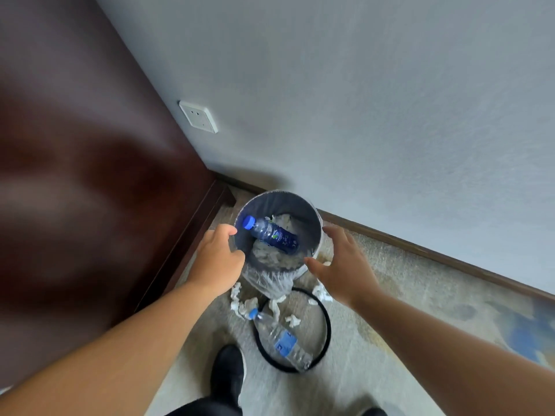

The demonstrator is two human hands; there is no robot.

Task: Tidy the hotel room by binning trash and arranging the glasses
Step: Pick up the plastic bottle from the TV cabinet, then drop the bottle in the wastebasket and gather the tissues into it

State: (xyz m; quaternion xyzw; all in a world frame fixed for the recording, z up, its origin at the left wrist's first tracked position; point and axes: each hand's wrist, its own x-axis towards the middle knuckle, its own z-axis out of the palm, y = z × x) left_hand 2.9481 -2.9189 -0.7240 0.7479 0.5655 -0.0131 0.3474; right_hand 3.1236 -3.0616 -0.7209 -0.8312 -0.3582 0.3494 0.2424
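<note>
A round grey bin lined with a clear plastic bag stands in the corner by the wall. Inside it lie a blue-capped bottle with a dark blue label and crumpled white tissues. My left hand grips the bin's left rim. At the bin's right side my right hand is spread open, fingers close to the rim, holding nothing. On the carpet in front of the bin lie a clear water bottle with a light blue label and several tissue scraps.
A black ring lies on the carpet around the fallen bottle. Dark wooden furniture fills the left side. A wall socket sits on the grey wall. My black shoe stands just behind the ring.
</note>
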